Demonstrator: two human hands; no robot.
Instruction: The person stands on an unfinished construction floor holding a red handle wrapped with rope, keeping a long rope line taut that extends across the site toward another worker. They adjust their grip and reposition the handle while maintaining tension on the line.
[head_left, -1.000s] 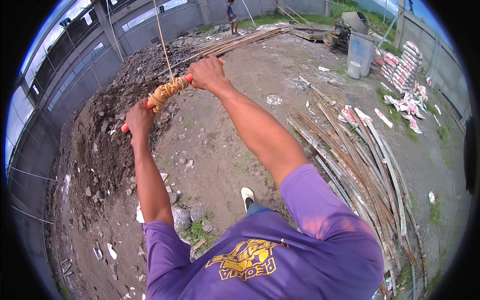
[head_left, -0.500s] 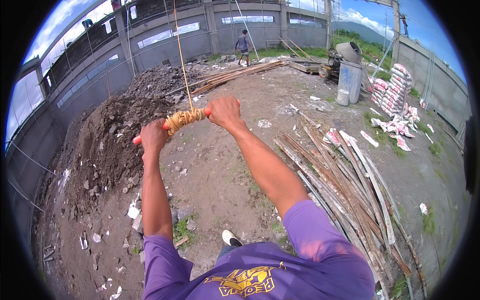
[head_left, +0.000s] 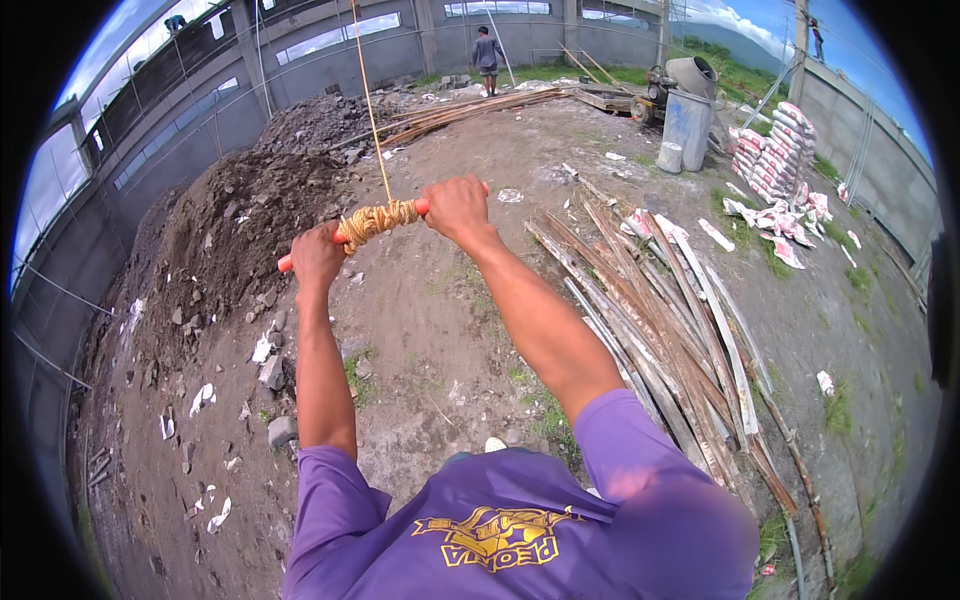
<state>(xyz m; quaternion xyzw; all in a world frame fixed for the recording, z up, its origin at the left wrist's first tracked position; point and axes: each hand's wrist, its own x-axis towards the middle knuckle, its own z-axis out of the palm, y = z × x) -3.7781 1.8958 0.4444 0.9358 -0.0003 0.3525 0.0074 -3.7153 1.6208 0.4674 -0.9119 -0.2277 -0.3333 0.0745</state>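
We see both arms stretched out over the bare dirt, each hand wrapped tight around an orange-red bar [head_left: 420,208] held level in front of the person. The left hand [head_left: 317,256] is clamped near the bar's left end, fingers fully curled round it; the right hand [head_left: 456,208] grips close to the bar's right end in the same closed fist. Between the two hands, a thick winding of yellow-brown rope [head_left: 376,220] sits on the middle of the bar, and a single strand of it runs taut straight up from the bar and out of the top of the view. Left of the bar lies a mound of dark soil and stones [head_left: 250,215]. Right of the bar, a bundle of long weathered poles [head_left: 665,310] rests on the ground. Well beyond the bar, another person [head_left: 487,55] stands near the wall.
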